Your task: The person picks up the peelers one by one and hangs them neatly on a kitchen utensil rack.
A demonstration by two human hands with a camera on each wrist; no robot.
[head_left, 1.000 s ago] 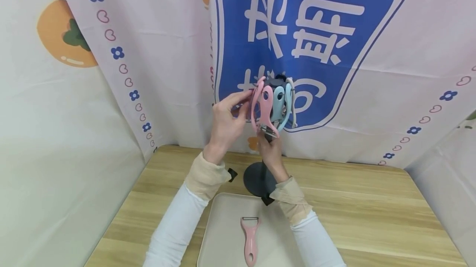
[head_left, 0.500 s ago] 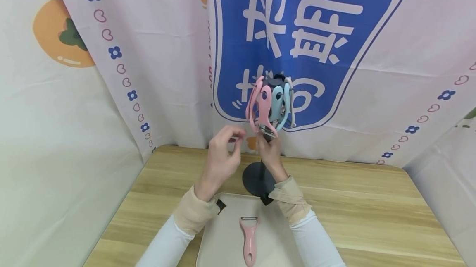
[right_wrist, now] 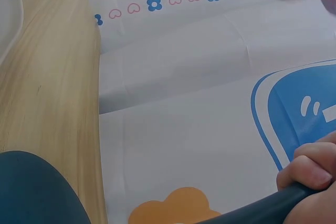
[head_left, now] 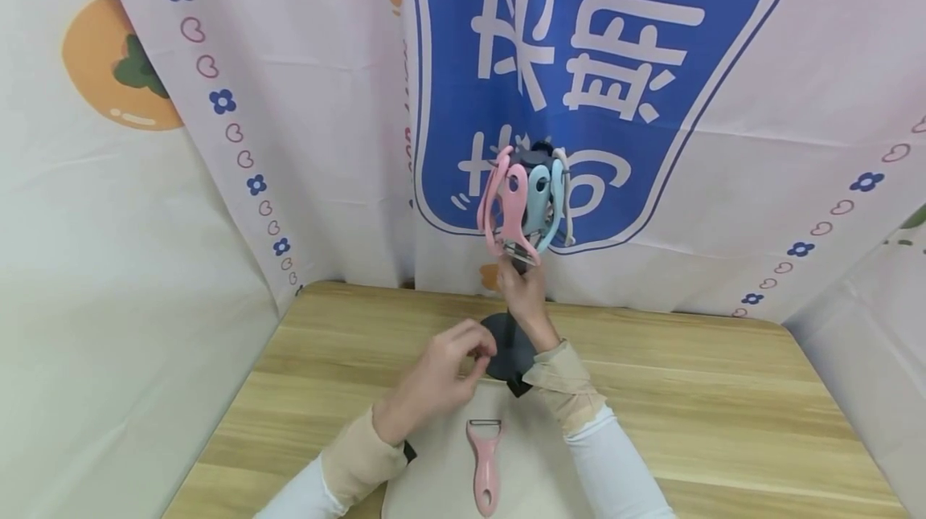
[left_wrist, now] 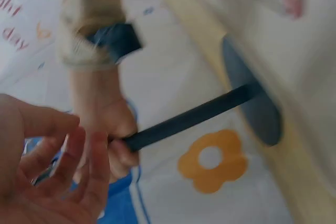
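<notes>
My right hand (head_left: pixel 528 302) grips the pole (left_wrist: pixel 194 116) of a black stand just below its top. Around the stand's head hang several peelers: a pink peeler (head_left: pixel 514 202) at the front, another pink one at its left, a light blue peeler (head_left: pixel 537 202) and a cream peeler (head_left: pixel 567 206) on the right. Lower down, my left hand (head_left: pixel 441 374) hovers over the back of the tray, fingers loosely bent and holding nothing. Its fingertips overlap the stand's round base (head_left: pixel 517 354) in the head view. A pink peeler (head_left: pixel 486 475) lies on the tray, blade end away from me.
The beige tray (head_left: pixel 538 463) sits at the front of the wooden table (head_left: pixel 709 406), before the stand. A printed cloth (head_left: pixel 723 206) hangs right behind the table's back edge, with pale cloth along both sides.
My left hand has left the pink peeler at the stand's left side and dropped down over the tray. That peeler stays hanging. The right hand keeps its grip on the pole.
</notes>
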